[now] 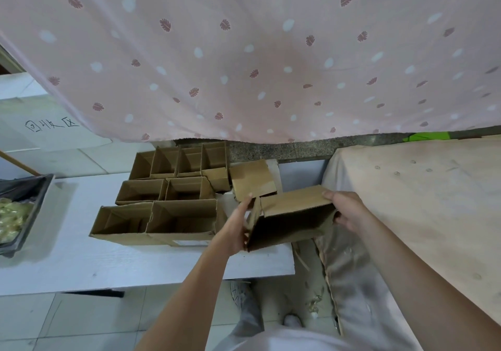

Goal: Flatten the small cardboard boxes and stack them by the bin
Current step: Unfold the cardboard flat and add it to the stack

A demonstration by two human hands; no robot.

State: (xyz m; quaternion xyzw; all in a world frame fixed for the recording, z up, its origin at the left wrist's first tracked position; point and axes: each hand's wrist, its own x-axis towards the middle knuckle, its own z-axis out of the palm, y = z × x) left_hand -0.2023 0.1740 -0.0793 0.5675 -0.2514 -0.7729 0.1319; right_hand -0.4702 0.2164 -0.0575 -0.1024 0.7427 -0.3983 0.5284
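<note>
A small open cardboard box (pixel 292 215) hangs above the right end of the white table (pixel 81 264), held between both hands. My left hand (pixel 235 228) lies with straight fingers flat against the box's left side. My right hand (pixel 347 209) grips the box's right end, thumb on the top flap and fingers curled under. Several more open cardboard boxes (pixel 173 188) stand in rows on the table to the left. Another box (pixel 252 178) with its flap up sits just behind the held one.
A black bin (pixel 24 212) lined with a bag and holding scraps stands at the table's left end. A pink leaf-patterned curtain (pixel 244 52) hangs behind. At the right is a cloth-covered surface (pixel 420 201). A white board (pixel 51 125) with handwriting lies at left.
</note>
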